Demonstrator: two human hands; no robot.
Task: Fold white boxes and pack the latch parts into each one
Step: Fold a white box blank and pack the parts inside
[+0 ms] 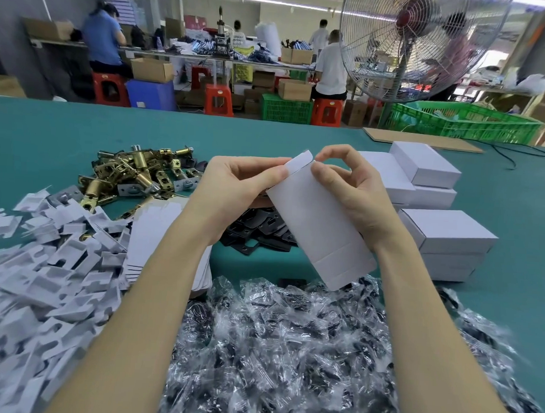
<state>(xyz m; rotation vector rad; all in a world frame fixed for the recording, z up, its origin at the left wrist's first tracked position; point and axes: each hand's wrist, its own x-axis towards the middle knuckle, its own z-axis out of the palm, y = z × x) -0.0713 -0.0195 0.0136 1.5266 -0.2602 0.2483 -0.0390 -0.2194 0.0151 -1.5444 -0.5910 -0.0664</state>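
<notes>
I hold a flat white box blank above the green table, tilted with its far end up. My left hand grips its left edge, and my right hand pinches the small end flap at the top. Brass latch bolts lie piled at the left. Black strike plates lie under the blank. A stack of flat white blanks sits beneath my left forearm. Finished closed white boxes are stacked at the right.
White cardboard inserts are heaped at the near left. Clear plastic bags with dark screws cover the near table. A cardboard sheet and a black cable lie at the far right. A standing fan, a green crate and seated workers are beyond the table.
</notes>
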